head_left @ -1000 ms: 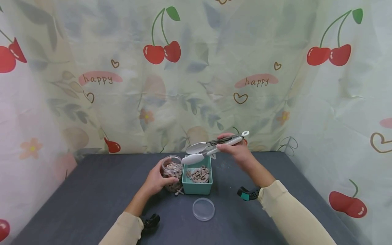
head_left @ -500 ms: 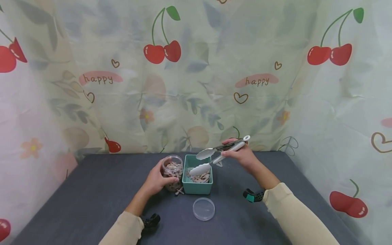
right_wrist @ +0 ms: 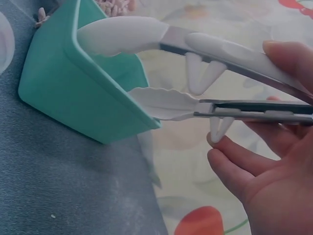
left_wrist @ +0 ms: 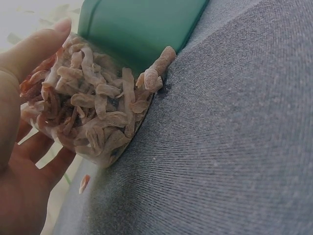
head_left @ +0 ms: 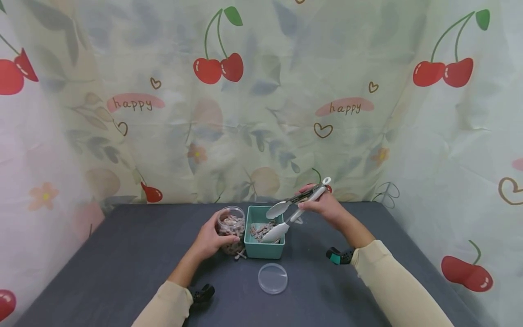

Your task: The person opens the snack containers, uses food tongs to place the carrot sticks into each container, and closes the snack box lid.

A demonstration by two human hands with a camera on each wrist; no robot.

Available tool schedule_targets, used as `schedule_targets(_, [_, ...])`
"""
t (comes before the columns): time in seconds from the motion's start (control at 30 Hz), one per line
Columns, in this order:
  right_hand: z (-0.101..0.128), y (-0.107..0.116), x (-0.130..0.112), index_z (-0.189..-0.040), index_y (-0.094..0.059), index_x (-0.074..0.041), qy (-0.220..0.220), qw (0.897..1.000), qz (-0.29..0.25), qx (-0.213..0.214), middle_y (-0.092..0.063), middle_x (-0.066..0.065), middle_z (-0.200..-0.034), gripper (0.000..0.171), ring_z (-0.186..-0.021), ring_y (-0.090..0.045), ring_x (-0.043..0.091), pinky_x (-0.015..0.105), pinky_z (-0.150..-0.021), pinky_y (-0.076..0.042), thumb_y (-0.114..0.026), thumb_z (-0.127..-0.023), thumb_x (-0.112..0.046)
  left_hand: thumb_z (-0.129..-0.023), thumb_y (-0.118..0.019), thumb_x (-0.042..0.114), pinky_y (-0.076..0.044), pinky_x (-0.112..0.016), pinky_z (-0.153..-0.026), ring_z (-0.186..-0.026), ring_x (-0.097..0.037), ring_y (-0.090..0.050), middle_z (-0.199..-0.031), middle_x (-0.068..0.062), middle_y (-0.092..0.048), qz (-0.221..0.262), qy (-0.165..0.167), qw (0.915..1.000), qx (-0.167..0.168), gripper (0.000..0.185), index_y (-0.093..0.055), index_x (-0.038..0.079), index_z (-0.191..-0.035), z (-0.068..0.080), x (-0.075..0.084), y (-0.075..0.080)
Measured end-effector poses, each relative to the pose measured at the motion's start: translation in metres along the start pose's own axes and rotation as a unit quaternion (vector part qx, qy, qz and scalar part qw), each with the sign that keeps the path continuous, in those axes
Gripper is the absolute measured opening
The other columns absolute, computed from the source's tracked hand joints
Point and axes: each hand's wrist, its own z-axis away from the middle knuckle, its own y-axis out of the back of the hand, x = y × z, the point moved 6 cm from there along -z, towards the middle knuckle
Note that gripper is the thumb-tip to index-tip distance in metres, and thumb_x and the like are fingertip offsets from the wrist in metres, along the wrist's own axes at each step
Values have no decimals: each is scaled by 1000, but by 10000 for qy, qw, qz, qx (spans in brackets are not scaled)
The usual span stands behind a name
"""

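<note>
My left hand (head_left: 207, 237) holds a clear open-topped jar (left_wrist: 93, 98), thumb on one side and fingers round the other. The jar is packed with pale brownish dried strips and stands against a teal rectangular box (head_left: 263, 251). In the box lies a heap of similar dried pieces (head_left: 257, 232). My right hand (head_left: 327, 210) grips a pair of tongs (right_wrist: 225, 61) with white handles and white scalloped heads. Those heads stand spread apart and dip over the box's rim in the right wrist view; nothing shows between them.
A round clear lid (head_left: 272, 278) lies flat on the dark cloth-covered table (head_left: 135, 268), in front of the box. Loose dried pieces (left_wrist: 156, 71) lie at the foot of the jar and box. A patterned curtain (head_left: 261, 136) hangs behind and at both sides.
My right hand has brought the tongs rightward and down, from near the jar's rim to the right part of the box. The left hand and jar have stayed put.
</note>
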Motion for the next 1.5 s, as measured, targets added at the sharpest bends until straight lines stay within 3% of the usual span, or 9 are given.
schedule_targets(0.3, [-4, -2, -6, -127, -45, 10, 64, 9991, -5, -421, -50, 28, -134, 47, -117, -49, 45, 30, -87, -48, -67, -86, 2, -72, -87, 35, -43, -39, -81, -99, -22, -51, -138, -8, -52, 6, 14, 10000, -9, 88, -43, 17, -146, 0, -1, -1])
schedule_targets(0.5, [-8, -5, -8, -127, -45, 9, -2, 9983, 68, -574, -51, 28, -134, 47, -122, -44, 51, 34, -89, -46, -67, -86, 1, -72, -88, 34, -42, -38, -81, -97, -21, -50, -137, -6, -52, 18, 41, 10000, -5, 87, -43, 19, -145, 0, 0, -1])
schedule_targets(0.73, [-11, -9, -14, -128, -48, 7, -17, 9964, 358, -764, -54, 25, -132, 48, -117, -53, 39, 41, -93, -45, -70, -86, -3, -72, -87, 34, -42, -39, -82, -99, -22, -50, -138, -7, -52, 62, 24, 10000, -32, 87, -42, 19, -146, 0, 1, 0])
schedule_targets(0.97, [-15, -17, -17, -123, -53, 6, 25, 9947, 794, -656, -58, 26, -123, 45, -100, -61, 22, 33, -83, -49, -73, -84, -3, -72, -88, 34, -42, -38, -81, -99, -22, -50, -139, -6, -51, 47, 85, 10000, -20, 87, -43, 20, -145, 1, 0, -1])
schedule_targets(1.17, [-19, -25, -7, -121, -56, 4, -183, 9891, 1335, -594, -61, 22, -101, 44, -85, -58, 21, 36, -77, -47, -76, -83, -7, -71, -87, 36, -41, -37, -79, -95, -21, -48, -138, -6, -52, -1, 117, 9999, -49, 88, -42, 20, -146, 1, -2, -2])
schedule_targets(1.5, [-25, -25, -6, -114, -60, 3, -91, 9869, 1612, -49, -65, 21, -111, 36, -96, -63, 26, 41, -83, -49, -76, -84, -8, -71, -87, 36, -41, -38, -81, -97, -22, -48, -138, -5, -51, 5, 135, 9999, -22, 88, -42, 23, -145, 0, -3, 0])
